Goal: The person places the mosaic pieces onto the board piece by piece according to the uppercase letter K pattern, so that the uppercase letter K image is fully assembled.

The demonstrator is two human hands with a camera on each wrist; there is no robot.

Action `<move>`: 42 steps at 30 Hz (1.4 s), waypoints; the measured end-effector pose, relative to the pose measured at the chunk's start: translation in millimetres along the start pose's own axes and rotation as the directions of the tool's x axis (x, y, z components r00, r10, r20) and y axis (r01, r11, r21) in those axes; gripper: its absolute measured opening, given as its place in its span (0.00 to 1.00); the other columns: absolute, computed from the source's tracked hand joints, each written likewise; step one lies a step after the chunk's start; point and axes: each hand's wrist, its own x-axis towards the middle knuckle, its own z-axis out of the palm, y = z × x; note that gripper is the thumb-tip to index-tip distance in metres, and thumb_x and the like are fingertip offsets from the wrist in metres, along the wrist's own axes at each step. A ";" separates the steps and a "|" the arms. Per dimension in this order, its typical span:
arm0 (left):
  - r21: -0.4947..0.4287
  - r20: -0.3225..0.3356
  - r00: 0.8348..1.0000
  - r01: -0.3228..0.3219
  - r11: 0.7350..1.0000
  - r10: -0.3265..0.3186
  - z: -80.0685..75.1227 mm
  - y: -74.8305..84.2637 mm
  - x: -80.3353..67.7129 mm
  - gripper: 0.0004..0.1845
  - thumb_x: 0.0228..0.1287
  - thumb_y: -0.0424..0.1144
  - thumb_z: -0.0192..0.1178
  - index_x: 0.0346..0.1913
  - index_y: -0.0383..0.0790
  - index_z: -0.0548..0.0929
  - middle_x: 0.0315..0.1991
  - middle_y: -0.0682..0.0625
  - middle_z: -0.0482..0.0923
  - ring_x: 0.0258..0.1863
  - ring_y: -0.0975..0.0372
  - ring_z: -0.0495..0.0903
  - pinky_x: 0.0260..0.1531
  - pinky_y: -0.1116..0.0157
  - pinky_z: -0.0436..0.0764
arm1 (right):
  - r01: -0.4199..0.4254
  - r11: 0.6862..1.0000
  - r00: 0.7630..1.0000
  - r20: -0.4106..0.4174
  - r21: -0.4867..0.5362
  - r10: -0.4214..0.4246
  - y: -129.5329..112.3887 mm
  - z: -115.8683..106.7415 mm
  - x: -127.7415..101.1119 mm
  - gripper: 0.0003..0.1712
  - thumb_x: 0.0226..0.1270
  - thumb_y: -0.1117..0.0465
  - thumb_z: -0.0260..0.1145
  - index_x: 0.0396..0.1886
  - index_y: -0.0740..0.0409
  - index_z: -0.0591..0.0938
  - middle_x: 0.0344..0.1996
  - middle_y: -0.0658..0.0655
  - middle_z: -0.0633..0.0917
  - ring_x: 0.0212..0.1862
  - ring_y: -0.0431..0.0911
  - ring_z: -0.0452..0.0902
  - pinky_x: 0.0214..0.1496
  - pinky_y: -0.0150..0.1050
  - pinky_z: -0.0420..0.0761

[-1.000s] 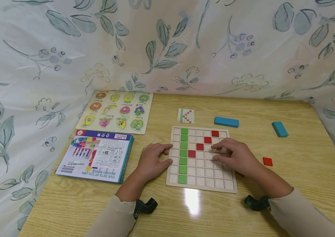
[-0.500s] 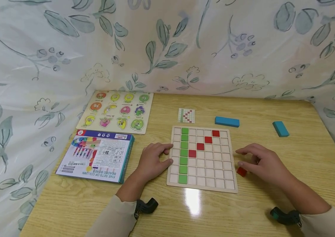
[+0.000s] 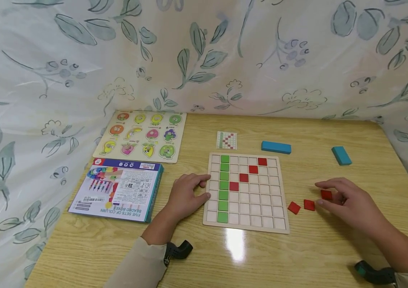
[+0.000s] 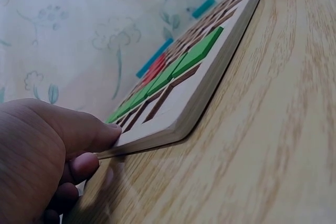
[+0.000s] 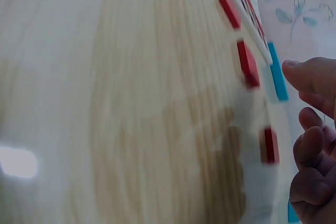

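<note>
In the head view my left hand [image 3: 188, 197] touches the left edge of a wooden grid board [image 3: 246, 229] with thumb and index fingertips. The left wrist view shows the thumb [image 4: 89, 129] at the board's rim near a corner, other fingers bent below. A column of green tiles [image 3: 223, 185] and a diagonal of red tiles [image 3: 244, 178] fill some squares. My right hand [image 3: 349, 204], fingers loosely bent and holding nothing, hovers right of the board over a loose red tile [image 3: 326, 195]. Two more loose tiles, one red [image 3: 309, 205] and another red [image 3: 294, 207], lie between hand and board.
Behind the board are a small pattern card [image 3: 227, 141], a long blue block [image 3: 276, 147] and a shorter blue block [image 3: 341, 155]. A fruit puzzle board [image 3: 140, 136] and a printed box [image 3: 115, 190] sit at left. A floral curtain [image 3: 189, 60] hangs behind.
My right hand has moved right, from over the board to the loose red tiles; tiles its hand and wrist had covered now show. The left hand and the board stay put.
</note>
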 end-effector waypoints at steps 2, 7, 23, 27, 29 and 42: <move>0.000 0.000 1.000 0.004 1.000 -0.004 -0.1 -0.2 -0.1 0.27 0.65 0.41 0.75 0.67 0.47 0.85 0.40 0.60 0.78 0.47 0.57 0.72 0.53 0.53 0.67 | -0.016 1.000 1.000 0.001 -0.012 0.016 6.4 -2.0 -0.8 0.28 0.62 0.63 0.83 0.62 0.54 0.86 0.49 0.54 0.79 0.29 0.40 0.67 0.27 0.35 0.68; -0.005 -0.003 1.000 0.006 1.000 -0.006 -0.7 -0.5 -0.8 0.27 0.65 0.41 0.75 0.67 0.47 0.85 0.41 0.60 0.78 0.47 0.57 0.72 0.53 0.53 0.67 | -0.051 0.998 0.998 0.031 -0.037 0.052 16.8 -5.0 -2.1 0.29 0.64 0.59 0.82 0.64 0.55 0.85 0.50 0.54 0.78 0.32 0.41 0.67 0.28 0.36 0.68; -0.005 -0.014 1.000 -0.015 1.000 0.015 -2.2 0.1 -1.9 0.27 0.65 0.41 0.75 0.67 0.46 0.86 0.41 0.59 0.79 0.46 0.58 0.72 0.53 0.52 0.68 | -0.069 0.995 0.996 0.048 -0.077 0.073 25.0 3.8 -4.4 0.22 0.67 0.62 0.79 0.59 0.56 0.87 0.44 0.54 0.80 0.30 0.40 0.67 0.30 0.36 0.67; -0.002 -0.010 1.000 -0.011 1.000 0.011 -2.5 0.0 -1.9 0.27 0.65 0.41 0.75 0.67 0.46 0.86 0.41 0.59 0.79 0.46 0.58 0.72 0.53 0.53 0.68 | -0.071 0.995 0.996 0.045 -0.070 0.074 25.2 5.2 -4.6 0.21 0.67 0.63 0.79 0.59 0.56 0.87 0.43 0.54 0.80 0.30 0.39 0.67 0.30 0.35 0.67; -0.005 -0.011 1.000 -0.008 1.000 0.008 -2.4 0.1 -1.9 0.27 0.64 0.41 0.75 0.67 0.46 0.86 0.40 0.59 0.78 0.46 0.58 0.72 0.53 0.52 0.68 | -0.069 0.995 0.996 0.044 -0.070 0.072 25.1 5.6 -4.3 0.21 0.67 0.63 0.78 0.59 0.57 0.87 0.44 0.54 0.80 0.30 0.38 0.67 0.30 0.35 0.67; -0.010 -0.001 1.000 0.003 1.000 -0.003 -0.9 2.1 -1.6 0.27 0.65 0.41 0.74 0.67 0.47 0.85 0.40 0.60 0.78 0.48 0.58 0.73 0.54 0.53 0.68 | -0.005 0.999 0.999 0.052 -0.049 0.007 5.7 1.7 5.3 0.20 0.67 0.62 0.79 0.57 0.53 0.87 0.46 0.54 0.82 0.30 0.39 0.68 0.28 0.35 0.69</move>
